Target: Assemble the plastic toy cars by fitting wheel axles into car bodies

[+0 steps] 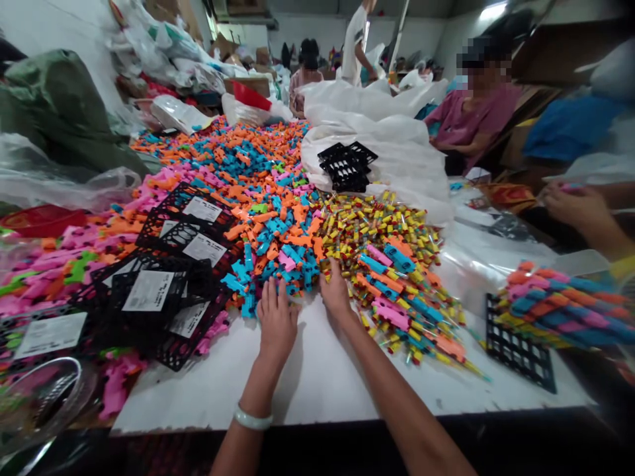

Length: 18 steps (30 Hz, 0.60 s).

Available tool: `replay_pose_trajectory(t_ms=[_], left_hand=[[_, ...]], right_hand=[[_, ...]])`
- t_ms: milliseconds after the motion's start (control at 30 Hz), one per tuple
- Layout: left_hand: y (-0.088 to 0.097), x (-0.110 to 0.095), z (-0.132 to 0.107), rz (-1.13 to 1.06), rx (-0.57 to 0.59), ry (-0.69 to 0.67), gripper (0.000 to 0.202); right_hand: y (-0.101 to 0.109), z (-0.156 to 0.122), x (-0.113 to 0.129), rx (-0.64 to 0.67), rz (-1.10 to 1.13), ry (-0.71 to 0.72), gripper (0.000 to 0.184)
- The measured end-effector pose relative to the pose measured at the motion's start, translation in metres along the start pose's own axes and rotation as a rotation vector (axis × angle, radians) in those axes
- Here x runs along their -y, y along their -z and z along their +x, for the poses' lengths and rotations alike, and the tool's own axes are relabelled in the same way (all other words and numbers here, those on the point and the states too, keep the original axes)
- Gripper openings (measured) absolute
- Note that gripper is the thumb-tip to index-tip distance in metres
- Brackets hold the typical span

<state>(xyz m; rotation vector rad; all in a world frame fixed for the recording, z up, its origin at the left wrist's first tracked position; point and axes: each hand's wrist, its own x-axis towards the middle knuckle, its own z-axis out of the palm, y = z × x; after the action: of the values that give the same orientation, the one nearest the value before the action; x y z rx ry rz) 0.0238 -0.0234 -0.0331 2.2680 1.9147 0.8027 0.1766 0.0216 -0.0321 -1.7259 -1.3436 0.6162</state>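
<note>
My left hand (276,316) lies flat on the white table (317,377), fingers stretched toward a heap of blue and orange plastic toy pieces (268,218). A pale bangle (253,418) circles that wrist. My right hand (335,289) reaches to the edge of a pile of small yellow and red tubes (377,231), its fingertips against the pieces. Its fingers look extended, and I see nothing held in either hand.
Black plastic grid trays with white labels (163,284) are stacked at left among pink pieces. Another black grid (518,350) lies at right beside a bundle of coloured pieces (560,307). White bags (387,145) sit behind. A seated person (471,112) and another person's hand (580,208) are at right.
</note>
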Motion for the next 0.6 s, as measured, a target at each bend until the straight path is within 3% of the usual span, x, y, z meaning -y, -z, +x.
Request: replay_pose_trajectory(t_ms=[133,300,367,500,600], left_hand=[[-0.007,-0.001,-0.012,0.055,-0.085,0.036,0.076],[-0.006,0.004,-0.015,0.200,-0.072,0.095,0.065],[-0.003,0.004,-0.014,0.213,-0.067,0.118,0.066],[0.000,-0.003,-0.014,0.193,-0.107,0.136,0.074],[0.000,-0.014,-0.018,0.160,-0.075,0.044,0.069]], right_hand=[[-0.013,-0.014,0.008,0.246,-0.074,0.179,0.041],[-0.002,-0.040,0.005,0.429,-0.081,0.307,0.027],[0.012,-0.035,0.001,0.390,-0.051,0.318,0.026],[0.033,-0.005,-0.007,0.047,-0.081,0.227,0.035],[0.031,0.005,-0.010,-0.014,-0.151,0.197,0.047]])
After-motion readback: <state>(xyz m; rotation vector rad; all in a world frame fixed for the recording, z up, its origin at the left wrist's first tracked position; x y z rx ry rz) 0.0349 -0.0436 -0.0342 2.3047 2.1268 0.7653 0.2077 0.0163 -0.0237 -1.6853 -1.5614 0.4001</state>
